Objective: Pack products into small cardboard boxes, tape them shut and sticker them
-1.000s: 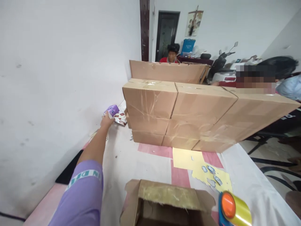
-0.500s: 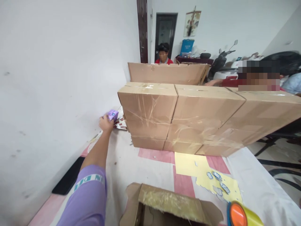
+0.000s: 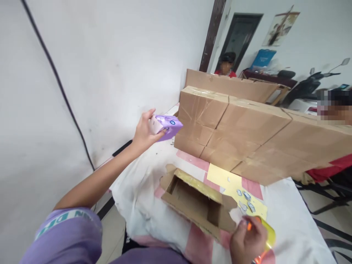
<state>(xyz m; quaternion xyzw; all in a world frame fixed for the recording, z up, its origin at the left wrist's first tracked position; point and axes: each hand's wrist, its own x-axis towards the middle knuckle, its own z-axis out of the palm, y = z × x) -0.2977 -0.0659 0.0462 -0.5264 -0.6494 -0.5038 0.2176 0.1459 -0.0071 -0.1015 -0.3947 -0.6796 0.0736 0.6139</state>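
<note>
Gripping a purple pack (image 3: 167,126) by its near end, the left hand (image 3: 143,131) holds it in the air over the table (image 3: 288,216), long axis pointing right toward the stacked cartons (image 3: 236,128). Below and right of it lies the open box (image 3: 196,200), mouth up, closer to the right hand (image 3: 246,242) than to the left. That hand is closed on what looks like a tape roll (image 3: 268,234), partly hidden.

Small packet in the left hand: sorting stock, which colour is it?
Purple small packet, clearest in the head view.
</note>
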